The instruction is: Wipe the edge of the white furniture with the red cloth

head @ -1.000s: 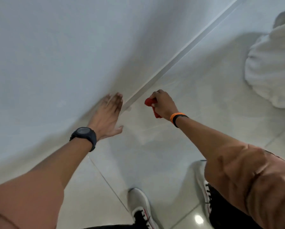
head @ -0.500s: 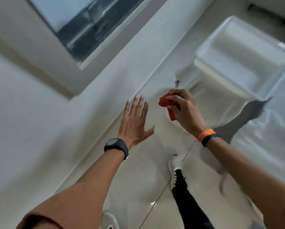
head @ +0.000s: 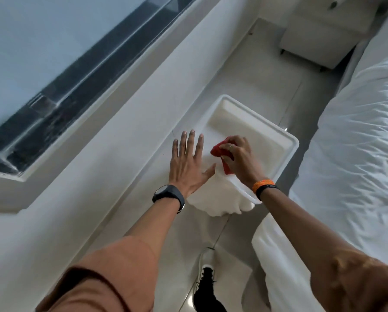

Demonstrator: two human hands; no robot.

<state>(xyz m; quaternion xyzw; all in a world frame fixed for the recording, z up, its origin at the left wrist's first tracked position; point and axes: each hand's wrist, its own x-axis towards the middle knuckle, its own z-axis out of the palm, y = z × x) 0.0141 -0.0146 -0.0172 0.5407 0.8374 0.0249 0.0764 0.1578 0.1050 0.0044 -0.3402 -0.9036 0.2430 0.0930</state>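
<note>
Person stands between the window wall and the bed [head: 357, 143], leaning over a low piece of white furniture [head: 256, 131] with a raised rim and a shallow recessed top. Right hand [head: 238, 157] is bunched around the red cloth [head: 219, 150], fingers curled tight on it; the cloth pokes out from under the knuckles and a corner trails down toward the near rim. Hand and cloth sit over the near-left part of the top; actual contact with the surface cannot be confirmed from here. Left hand [head: 188, 163] is flat and open, fingers spread and empty, over the left edge of the furniture just beside the cloth hand; thumb angled toward the cloth. Black watch [head: 168, 195] on the left wrist, orange band [head: 263, 184] with a dark one next to it on the right. Brown sleeves on both arms. Window [head: 53, 70] runs along the left, dark frame. A second white cabinet [head: 319, 37] stands farther off, by the head of the bed. One white shoe [head: 207, 264] shows on the glossy tiled floor [head: 245, 70] below.
</note>
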